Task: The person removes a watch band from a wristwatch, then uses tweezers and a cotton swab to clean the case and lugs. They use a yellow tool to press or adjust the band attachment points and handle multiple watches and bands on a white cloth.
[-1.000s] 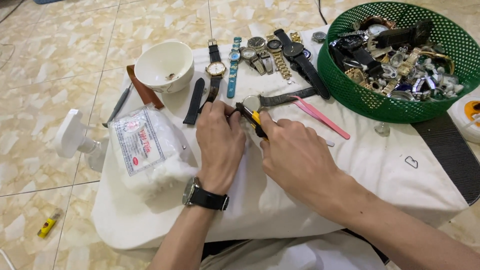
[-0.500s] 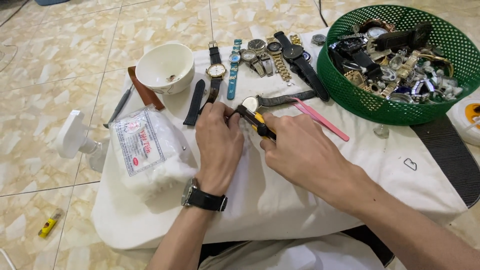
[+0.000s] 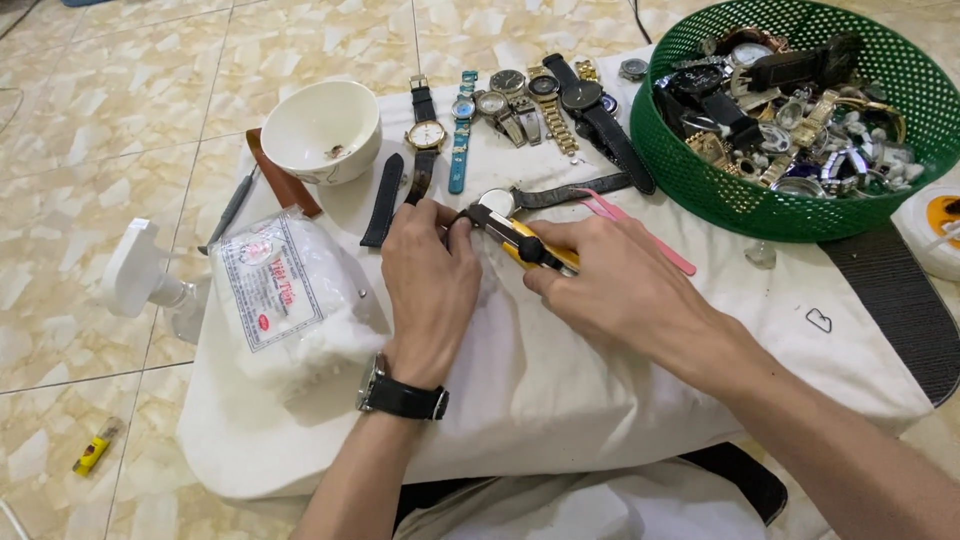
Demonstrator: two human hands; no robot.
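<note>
Left hand (image 3: 432,290) lies palm-down on the white cloth work mat (image 3: 560,390), fingers curled together with the tips pinching something small near the round silver watch case (image 3: 496,202); what the tips clamp is hidden from view. A black wristwatch with a metal case (image 3: 400,396) sits on that wrist. Right hand (image 3: 620,290) is closed around the yellow-and-black handled tool (image 3: 520,240), whose dark tip points toward the left fingertips and the watch case. The case rests on the mat just beyond both hands, with a dark textured strap (image 3: 570,190) running off to its right.

A thin pink plastic pair of tweezers (image 3: 640,232) lies partly under the right hand. A loose black leather strap (image 3: 382,200) lies just left of the left hand. Further out, a row of wristwatches (image 3: 520,110) with metal bracelets, a turquoise band and dark straps is laid flat on the mat. A white ceramic bowl (image 3: 322,130) stands at the mat's far left corner, touching a brown leather strap (image 3: 282,172). A clear plastic bag of white cotton wool (image 3: 285,300) sits beside the left forearm. A green perforated plastic basket (image 3: 740,195), round and filled with tangled watches and parts, stands at the right. A small yellow lighter (image 3: 95,452) lies on the beige marbled tile floor (image 3: 100,100).
</note>
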